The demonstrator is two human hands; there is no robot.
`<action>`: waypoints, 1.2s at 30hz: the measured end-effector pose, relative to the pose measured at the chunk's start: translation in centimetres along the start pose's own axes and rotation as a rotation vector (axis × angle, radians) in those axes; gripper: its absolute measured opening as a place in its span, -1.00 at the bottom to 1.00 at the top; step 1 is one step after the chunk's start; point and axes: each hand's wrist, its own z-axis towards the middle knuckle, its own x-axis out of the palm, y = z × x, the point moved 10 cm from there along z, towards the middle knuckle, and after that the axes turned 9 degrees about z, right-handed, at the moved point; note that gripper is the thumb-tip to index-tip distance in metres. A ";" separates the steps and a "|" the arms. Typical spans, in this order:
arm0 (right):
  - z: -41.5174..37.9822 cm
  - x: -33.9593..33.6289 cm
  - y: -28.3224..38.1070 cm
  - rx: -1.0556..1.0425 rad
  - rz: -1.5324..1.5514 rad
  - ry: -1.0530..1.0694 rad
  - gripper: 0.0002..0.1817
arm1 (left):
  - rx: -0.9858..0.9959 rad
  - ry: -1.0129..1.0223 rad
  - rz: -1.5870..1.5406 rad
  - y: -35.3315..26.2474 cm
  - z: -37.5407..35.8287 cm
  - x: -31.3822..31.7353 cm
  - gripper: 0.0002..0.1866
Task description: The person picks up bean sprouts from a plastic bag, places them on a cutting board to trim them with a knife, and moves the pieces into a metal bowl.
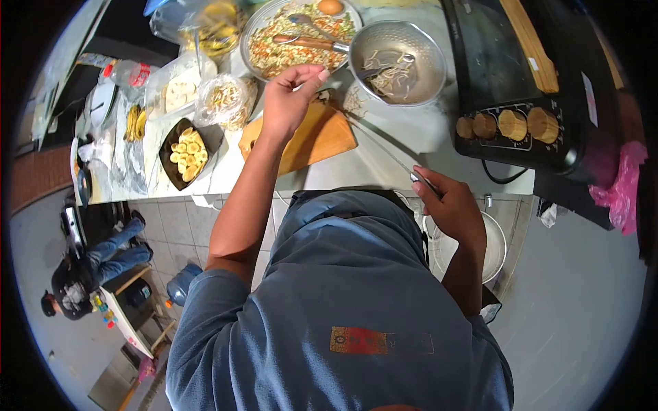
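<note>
My left hand point(289, 103) is above the far edge of a wooden cutting board point(319, 140), its thumb and fingers drawn together in a pinch; whatever may be between them is too small to make out. In my right hand point(454, 211) is a knife point(384, 147), its long thin blade slanting toward the board across the counter. A small clump of bean sprouts point(355, 103) lies beyond the board. Behind it stands a hammered metal pan point(428, 58) with sprouts and a utensil inside; its wooden handle point(308, 42) reaches over a round tray point(248, 51) of chopped vegetables.
An egg point(330, 7) rests on the tray. Left are a plastic bag of sprouts point(226, 99) and a dark bowl point(166, 164) of sliced food. An oven point(514, 147) with wooden knobs stands right; a white bucket point(497, 253) sits below. Another person point(75, 288) is far left.
</note>
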 end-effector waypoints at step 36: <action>-0.8 -0.6 -1.5 0.015 -0.006 -0.003 -0.52 | 0.078 0.097 0.293 2.1 -0.2 3.1 -0.56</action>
